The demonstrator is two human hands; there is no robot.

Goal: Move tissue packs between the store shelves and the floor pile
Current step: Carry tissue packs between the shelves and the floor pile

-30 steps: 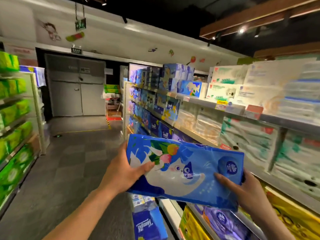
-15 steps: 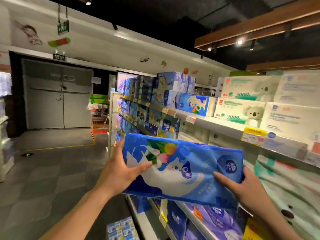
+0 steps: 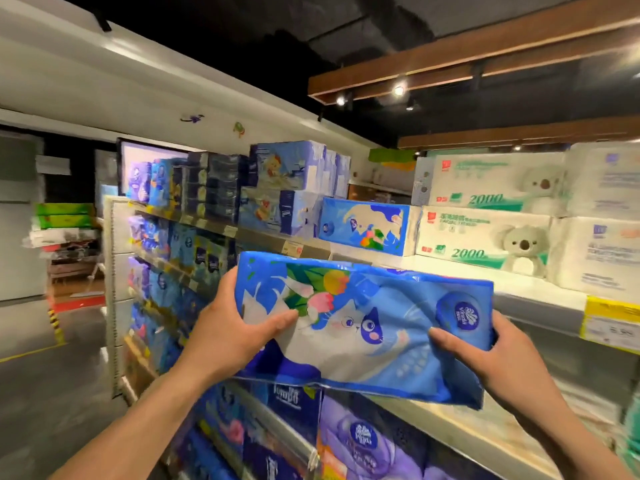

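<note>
I hold a long blue tissue pack (image 3: 363, 323) printed with a white cat and tulips, level in front of the shelves. My left hand (image 3: 225, 337) grips its left end, thumb across the front. My right hand (image 3: 498, 355) grips its right end near the round logo. A matching blue pack (image 3: 363, 225) lies on the top shelf (image 3: 519, 289) just beyond, left of white koala-print packs (image 3: 485, 237). The floor pile is out of view.
Shelves run from the far left to the right, packed with blue and purple tissue packs (image 3: 363, 441). A yellow price tag (image 3: 609, 323) hangs on the shelf edge at right. The grey aisle floor (image 3: 41, 393) lies to my left, with a grey door behind.
The pack has risen from about waist level to the height of the upper shelf, and my view has lifted and turned right toward the shelves. Both hands keep the same grip.
</note>
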